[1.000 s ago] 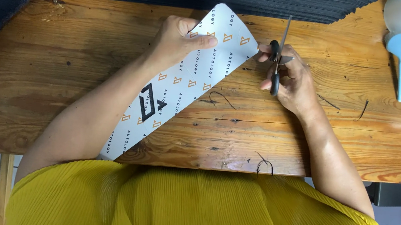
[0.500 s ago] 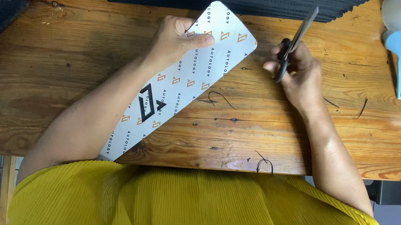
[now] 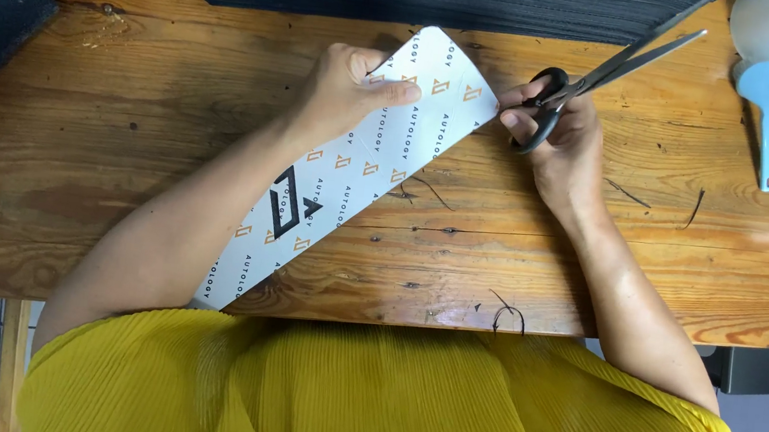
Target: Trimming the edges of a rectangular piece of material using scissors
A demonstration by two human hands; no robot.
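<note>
Pressing down near the far end of a long white printed card strip (image 3: 352,159), the left hand (image 3: 346,91) curls loosely, thumb lying across the top face. The strip runs diagonally over the wooden table (image 3: 122,148), its near end overhanging the front edge. Just beside its far corner, the right hand (image 3: 558,134) grips black-handled scissors (image 3: 603,72), blades slightly parted, pointing toward bare wood.
</note>
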